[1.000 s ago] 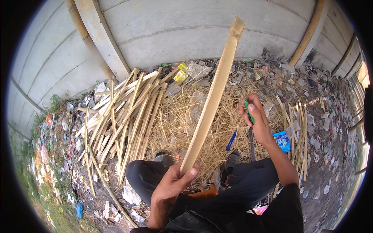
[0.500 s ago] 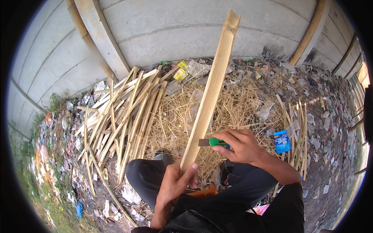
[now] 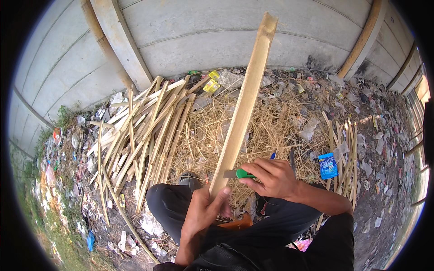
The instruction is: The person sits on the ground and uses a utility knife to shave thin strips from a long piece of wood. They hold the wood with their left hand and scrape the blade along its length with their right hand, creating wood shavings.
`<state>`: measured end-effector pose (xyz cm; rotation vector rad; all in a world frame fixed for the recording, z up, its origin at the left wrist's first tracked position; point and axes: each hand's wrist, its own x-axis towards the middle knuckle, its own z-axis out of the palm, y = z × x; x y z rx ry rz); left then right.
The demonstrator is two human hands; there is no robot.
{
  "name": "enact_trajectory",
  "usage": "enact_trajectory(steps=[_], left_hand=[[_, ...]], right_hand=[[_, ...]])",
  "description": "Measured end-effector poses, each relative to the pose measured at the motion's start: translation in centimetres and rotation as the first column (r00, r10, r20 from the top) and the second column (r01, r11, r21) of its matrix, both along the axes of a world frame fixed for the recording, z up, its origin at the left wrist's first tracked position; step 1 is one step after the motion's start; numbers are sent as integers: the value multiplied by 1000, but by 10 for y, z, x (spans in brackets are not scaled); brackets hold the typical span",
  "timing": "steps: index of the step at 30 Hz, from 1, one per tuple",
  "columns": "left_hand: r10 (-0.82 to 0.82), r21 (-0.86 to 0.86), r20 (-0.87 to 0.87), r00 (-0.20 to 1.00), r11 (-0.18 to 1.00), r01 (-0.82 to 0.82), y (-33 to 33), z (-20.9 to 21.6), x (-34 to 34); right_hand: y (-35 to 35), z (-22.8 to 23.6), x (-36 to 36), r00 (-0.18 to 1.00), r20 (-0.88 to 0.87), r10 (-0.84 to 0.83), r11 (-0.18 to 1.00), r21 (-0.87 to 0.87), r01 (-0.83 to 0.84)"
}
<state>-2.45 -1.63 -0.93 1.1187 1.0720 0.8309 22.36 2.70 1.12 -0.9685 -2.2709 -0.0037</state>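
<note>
The left hand (image 3: pixel 203 210) grips the lower end of a long, pale tan, trough-shaped bamboo strip (image 3: pixel 245 101), its thumb lying along the right edge. The strip stands out from the person's lap, leaning right toward its upper end, which shows against the grey concrete panel wall (image 3: pixel 194 27). The right hand (image 3: pixel 273 178) is closed around a small knife with a green handle (image 3: pixel 244 173); its short, flat, dark grey blade (image 3: pixel 230 174) points left and overlaps the strip just above the left hand, though whether its edge bites into the wood cannot be told. Beyond the hands lies a loose bed of thin, straw-coloured shavings (image 3: pixel 266 131), between a large heap of split pale strips (image 3: pixel 144 135) at left and a shiny blue plastic packet (image 3: pixel 328 165) at right.
</note>
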Motion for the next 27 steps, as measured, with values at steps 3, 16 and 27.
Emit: enact_trajectory(steps=[3,16,27], left_hand=[[-20,-11,-2,1000,1000,20,1,-1,-1],[-31,-68,-10,999,997,30,3,2,-1],[-197,-192,6,980,962,195,-22,-21,-25]], right_hand=[[0,2,-2,1000,-3,-7,1000,10,7],[3,-5,1,998,10,-58,996,70,57],[66,26,73,843,-272,-464,883,-63,466]])
